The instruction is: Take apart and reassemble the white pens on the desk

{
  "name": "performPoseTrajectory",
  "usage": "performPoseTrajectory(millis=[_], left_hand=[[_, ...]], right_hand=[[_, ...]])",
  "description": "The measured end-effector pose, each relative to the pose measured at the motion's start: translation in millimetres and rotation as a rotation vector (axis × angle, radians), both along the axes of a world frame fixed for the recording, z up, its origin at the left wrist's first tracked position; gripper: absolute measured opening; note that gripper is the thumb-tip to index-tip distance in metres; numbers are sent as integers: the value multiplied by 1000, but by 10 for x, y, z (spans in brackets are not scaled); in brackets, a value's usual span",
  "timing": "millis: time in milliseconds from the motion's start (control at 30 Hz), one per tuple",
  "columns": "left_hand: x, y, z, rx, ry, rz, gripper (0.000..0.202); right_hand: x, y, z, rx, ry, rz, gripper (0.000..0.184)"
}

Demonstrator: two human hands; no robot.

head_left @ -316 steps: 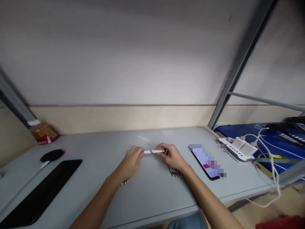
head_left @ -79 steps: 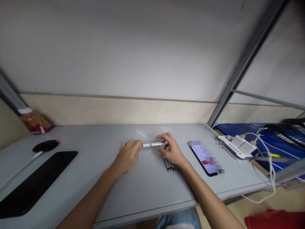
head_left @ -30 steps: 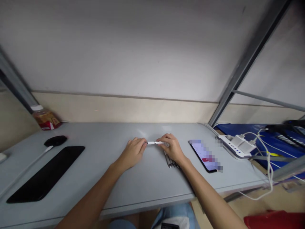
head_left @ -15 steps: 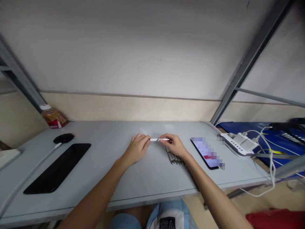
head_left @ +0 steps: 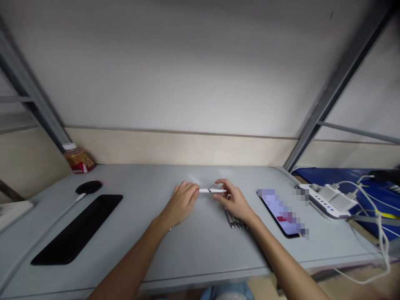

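A white pen (head_left: 208, 190) with a dark mark on its barrel lies level above the desk. My left hand (head_left: 183, 202) is closed on the pen's left end, which the fingers hide. Around the pen's right end my right hand (head_left: 233, 201) is open, thumb and forefinger parted and not pinching the barrel. Under and just in front of my right hand lies a row of several grey pens (head_left: 234, 221), side by side and partly covered by the hand and wrist.
The grey desk (head_left: 193, 254) carries a lit phone (head_left: 281, 214) and a power strip (head_left: 325, 202) with white plugs at the right. On the left are a dark phone-like slab (head_left: 78, 229), a black mouse-shaped object (head_left: 88, 187) with a white cable, and a bottle (head_left: 78, 158).
My right thumb and forefinger have come off the pen and spread apart. My left hand keeps its hold. The whole view has shifted slightly.
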State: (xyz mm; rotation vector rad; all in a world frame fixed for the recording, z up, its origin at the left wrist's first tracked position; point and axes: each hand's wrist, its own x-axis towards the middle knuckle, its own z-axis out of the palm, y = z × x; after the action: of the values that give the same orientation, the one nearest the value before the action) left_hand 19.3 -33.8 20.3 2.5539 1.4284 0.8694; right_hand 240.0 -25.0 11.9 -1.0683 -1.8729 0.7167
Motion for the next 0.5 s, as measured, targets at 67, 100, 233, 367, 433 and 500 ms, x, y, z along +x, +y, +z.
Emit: performPoseTrajectory(millis=[67,100,233,367,433,500], left_hand=[[-3,-4,11,-4,4,2,31],[-4,-7,17,-6,6,0,31],[-11,-12,25,-22,20,-13,32],[-17,-3,9,-29,23,-4,31],[-19,3,-3,-23,21,-9,31],[-20,8,-14,-20,25,-18,31]], right_hand=[[0,-12,3,28,-23,20,28],[1,-15,-1,21,-48,28,24],[14,-6,-34,-39,-95,26,34],[25,3,-44,13,-64,32,29],[24,4,-40,20,-96,33,25],[21,5,-39,-6,-118,36,34]])
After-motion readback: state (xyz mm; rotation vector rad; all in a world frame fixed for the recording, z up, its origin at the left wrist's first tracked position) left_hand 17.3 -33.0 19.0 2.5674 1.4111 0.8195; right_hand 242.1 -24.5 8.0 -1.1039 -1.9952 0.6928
